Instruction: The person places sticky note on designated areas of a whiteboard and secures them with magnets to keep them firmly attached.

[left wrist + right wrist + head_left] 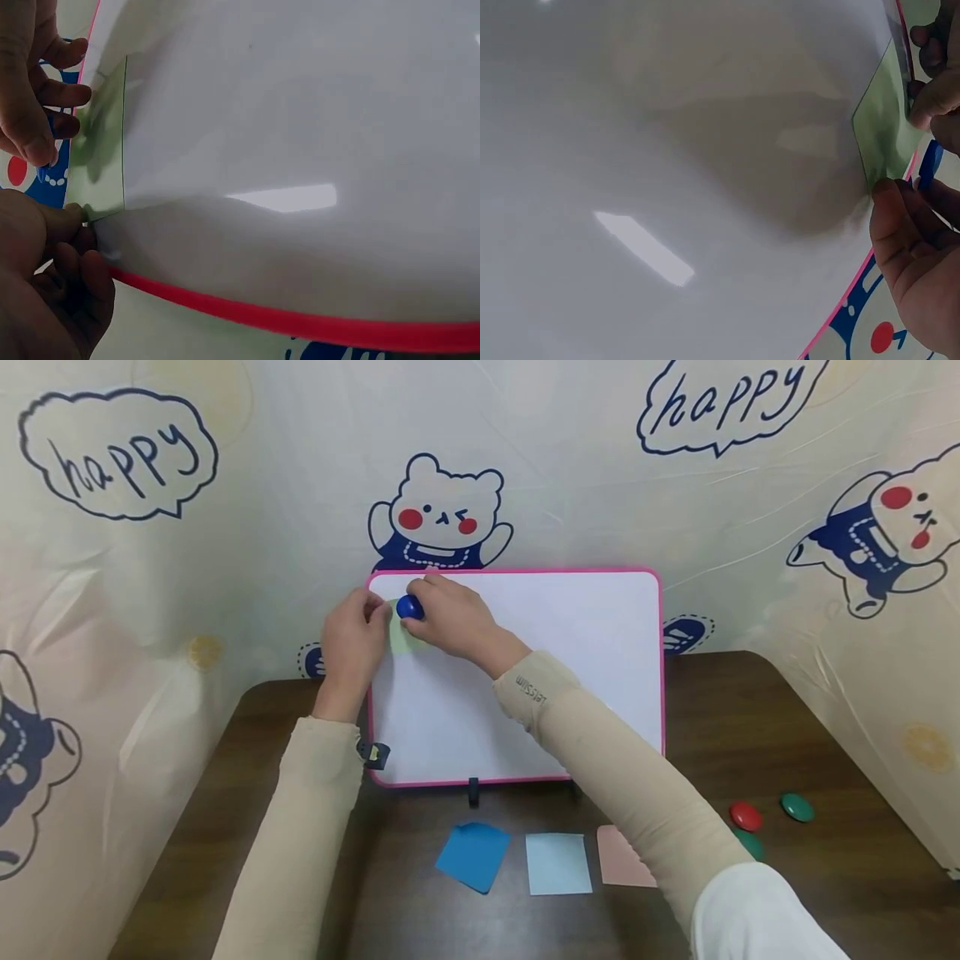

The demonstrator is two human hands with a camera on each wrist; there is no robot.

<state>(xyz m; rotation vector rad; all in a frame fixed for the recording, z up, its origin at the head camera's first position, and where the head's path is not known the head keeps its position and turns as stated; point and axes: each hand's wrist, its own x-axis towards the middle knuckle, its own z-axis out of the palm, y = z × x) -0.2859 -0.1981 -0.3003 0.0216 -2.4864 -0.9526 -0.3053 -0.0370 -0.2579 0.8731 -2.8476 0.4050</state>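
Observation:
A whiteboard (480, 710) with a pink frame stands upright on the table. Near its upper left corner a pale green paper note (407, 640) lies against the surface. My left hand (354, 639) pinches the note's left edge between thumb and fingers; the left wrist view shows the note (109, 150) with those fingertips at its corner. In my right hand (459, 617) is a round blue magnet (409, 607), gripped between thumb and fingers over the upper part of the note. From the right wrist, the right hand (919, 262) appears at the note's lower corner.
On the table before the board lie a blue note (474, 858), a light blue note (558, 864) and a pink note (624, 858) partly behind the right sleeve. A red magnet (746, 816) and green magnets (797, 807) sit at the right. A patterned curtain (300, 527) hangs behind.

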